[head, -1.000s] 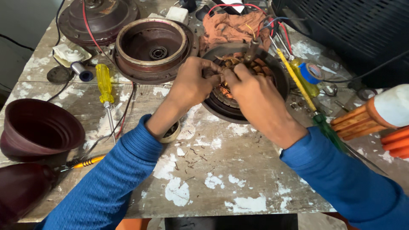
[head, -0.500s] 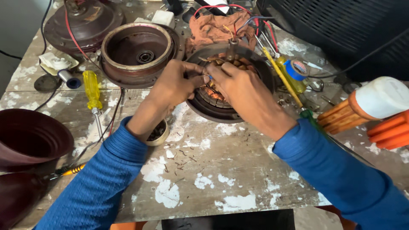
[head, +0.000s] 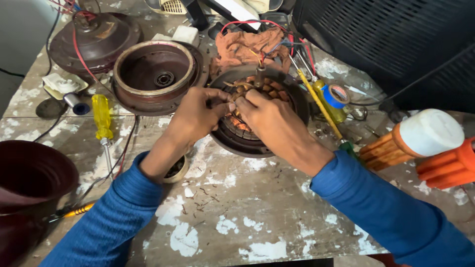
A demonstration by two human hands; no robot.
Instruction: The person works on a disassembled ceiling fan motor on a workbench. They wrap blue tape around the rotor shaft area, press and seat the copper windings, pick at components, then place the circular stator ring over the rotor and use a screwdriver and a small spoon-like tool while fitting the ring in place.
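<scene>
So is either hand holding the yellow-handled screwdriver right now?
No, the yellow-handled screwdriver lies untouched on the table while the left hand and right hand work at the motor windings.

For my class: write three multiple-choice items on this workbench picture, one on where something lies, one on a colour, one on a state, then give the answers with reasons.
1. Where does the yellow-handled screwdriver lie?
A. To the left of the hands, below the empty round housing
B. Inside the housing
C. On the orange cloth

2. What colour are the sleeves?
A. Red
B. Blue
C. White

3. What are the two hands doing?
A. Resting flat on the table
B. Holding the screwdriver
C. Fingers meeting on the copper-wound stator

Answers:
1 A: it lies on the table beside the left forearm, just below the housing.
2 B: both forearms are in blue.
3 C: the left hand and right hand pinch together over the windings; what they grip is too small to tell.
</scene>
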